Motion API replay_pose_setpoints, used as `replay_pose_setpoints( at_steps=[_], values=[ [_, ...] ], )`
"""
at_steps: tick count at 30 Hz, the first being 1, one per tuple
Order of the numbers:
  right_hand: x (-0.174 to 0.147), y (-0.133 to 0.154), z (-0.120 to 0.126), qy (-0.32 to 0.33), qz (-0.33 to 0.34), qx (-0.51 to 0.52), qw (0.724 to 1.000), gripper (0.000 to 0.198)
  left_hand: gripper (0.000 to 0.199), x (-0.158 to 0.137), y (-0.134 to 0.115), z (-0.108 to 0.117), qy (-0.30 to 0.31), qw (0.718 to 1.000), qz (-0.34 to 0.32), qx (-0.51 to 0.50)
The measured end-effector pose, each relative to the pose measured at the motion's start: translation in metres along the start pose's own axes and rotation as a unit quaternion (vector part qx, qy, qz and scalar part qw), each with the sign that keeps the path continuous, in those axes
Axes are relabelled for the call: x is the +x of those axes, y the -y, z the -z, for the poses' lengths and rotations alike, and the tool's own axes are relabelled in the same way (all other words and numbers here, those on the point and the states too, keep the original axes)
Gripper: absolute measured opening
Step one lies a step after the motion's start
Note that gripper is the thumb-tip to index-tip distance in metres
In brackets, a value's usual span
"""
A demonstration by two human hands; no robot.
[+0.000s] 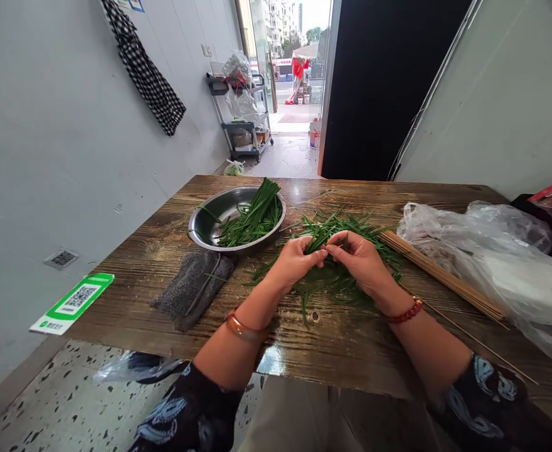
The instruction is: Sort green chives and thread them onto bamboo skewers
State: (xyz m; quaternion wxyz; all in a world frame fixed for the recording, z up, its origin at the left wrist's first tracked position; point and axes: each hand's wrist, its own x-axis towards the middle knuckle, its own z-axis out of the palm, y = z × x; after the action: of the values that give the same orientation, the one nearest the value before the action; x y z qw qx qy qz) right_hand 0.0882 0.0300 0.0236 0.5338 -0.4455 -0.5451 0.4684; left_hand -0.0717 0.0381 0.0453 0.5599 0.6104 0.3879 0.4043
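Observation:
My left hand (297,260) is closed over a few green blades of garlic chives (322,233), thumb against fingers. Its tips meet those of my right hand (360,262), which pinches at the same chives; the exact grip is partly hidden by the fingers. Under and behind both hands spreads a loose pile of garlic chives (351,223) on the wooden table (285,333). A single thin bamboo skewer (473,339) runs from beneath my right wrist toward the lower right. To the left, a steel bowl (195,231) holds more chives, with a bunch leaning on its far right rim.
A bundle of bamboo skewers (445,276) lies right of the pile, beside clear plastic bags (515,251). A grey mesh cloth (194,292) sits before the bowl. A green QR-code card (76,302) lies at the table's left edge. A cart (241,125) stands near the doorway.

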Motion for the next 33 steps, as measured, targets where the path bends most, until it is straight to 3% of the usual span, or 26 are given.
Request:
replay_pose_setpoints(
  at_steps=[10,15,20,29,33],
  values=[
    [0.009,-0.006,0.009,-0.112,-0.009,0.109,0.988,0.03,0.022,0.002,0.003,0.002,0.028,1.0,0.012,0.007],
    [0.012,-0.006,0.018,-0.103,-0.065,0.19,0.974,0.036,0.021,0.003,0.001,0.009,-0.024,0.999,0.013,-0.028],
    [0.011,-0.006,0.018,-0.095,-0.074,0.26,0.958,0.028,0.022,0.007,0.007,0.013,-0.009,0.998,-0.002,-0.068],
    [0.011,-0.005,0.014,-0.136,-0.023,0.324,0.936,0.019,0.019,0.002,0.002,0.004,0.009,0.988,0.036,-0.151],
    [0.009,-0.005,0.007,-0.129,0.015,0.312,0.941,0.02,0.025,0.0,0.002,-0.002,0.01,0.986,0.06,-0.156]
  ],
)
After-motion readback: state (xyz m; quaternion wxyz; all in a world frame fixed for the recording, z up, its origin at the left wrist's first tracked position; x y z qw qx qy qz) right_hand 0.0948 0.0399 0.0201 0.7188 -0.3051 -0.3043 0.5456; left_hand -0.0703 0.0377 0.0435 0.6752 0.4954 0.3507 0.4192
